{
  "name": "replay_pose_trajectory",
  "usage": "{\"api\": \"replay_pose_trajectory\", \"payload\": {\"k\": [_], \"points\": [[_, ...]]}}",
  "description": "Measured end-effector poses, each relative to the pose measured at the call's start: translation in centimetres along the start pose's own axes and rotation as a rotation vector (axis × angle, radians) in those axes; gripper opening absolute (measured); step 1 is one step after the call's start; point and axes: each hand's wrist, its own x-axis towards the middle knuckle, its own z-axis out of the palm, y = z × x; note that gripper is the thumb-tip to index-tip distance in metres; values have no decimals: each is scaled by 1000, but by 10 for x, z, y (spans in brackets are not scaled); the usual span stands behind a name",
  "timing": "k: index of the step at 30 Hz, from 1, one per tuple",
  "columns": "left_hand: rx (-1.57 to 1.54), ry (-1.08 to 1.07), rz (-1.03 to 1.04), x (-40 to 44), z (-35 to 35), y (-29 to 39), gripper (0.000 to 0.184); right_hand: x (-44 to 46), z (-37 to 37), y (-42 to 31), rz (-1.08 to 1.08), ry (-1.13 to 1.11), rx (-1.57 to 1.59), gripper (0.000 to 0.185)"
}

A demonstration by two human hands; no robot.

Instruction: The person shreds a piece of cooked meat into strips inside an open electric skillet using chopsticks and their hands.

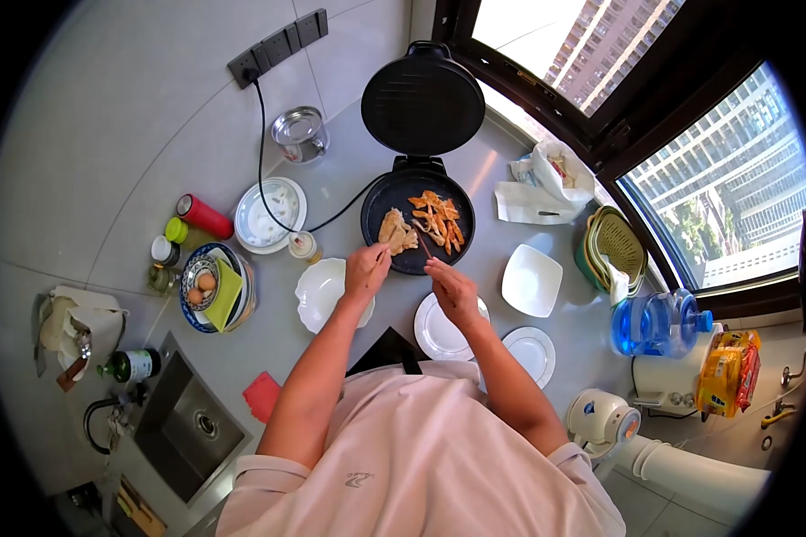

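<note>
Pinching a thin stick (425, 251), the right hand (454, 288) has its fingertips closed together at the near rim of the pan (398, 188). The left hand (365, 271) has its fingers bunched by the near edge of the pale meat (397, 231); whether they clamp anything is too small to tell. The meat lies flat in the left part of the pan, and orange strips (439, 219) are heaped beside it on the right. The lid (423, 100) stands open behind, hinged to the pan.

A scalloped bowl (316, 291) sits just left of the left forearm, with a small jar (304, 247) above it. Partly behind the right hand is a round plate (439, 329); a square bowl (532, 281) and a smaller plate (530, 352) are to its right.

Farther left, a cord (261, 152) crosses the patterned plates (264, 219). Beyond them are a red flask (206, 217) and a bowl holding eggs (207, 282). At the far right, nested baskets (620, 240) stand near a blue jug (654, 322).
</note>
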Motion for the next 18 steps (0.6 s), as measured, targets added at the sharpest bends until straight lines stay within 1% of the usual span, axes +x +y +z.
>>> {"api": "replay_pose_trajectory", "payload": {"k": [4,7,10,18], "points": [[-19,59,40,1,1,4,18,13,21,0,-20,-46,40,27],[-5,49,44,7,3,3,18,17,28,4,2,-71,25,25],[50,-14,-5,11,4,-1,20,18,32,11,12,-103,31,24],[22,-23,-36,12,2,1,21,7,29,24,9,-142,-3,26]]}}
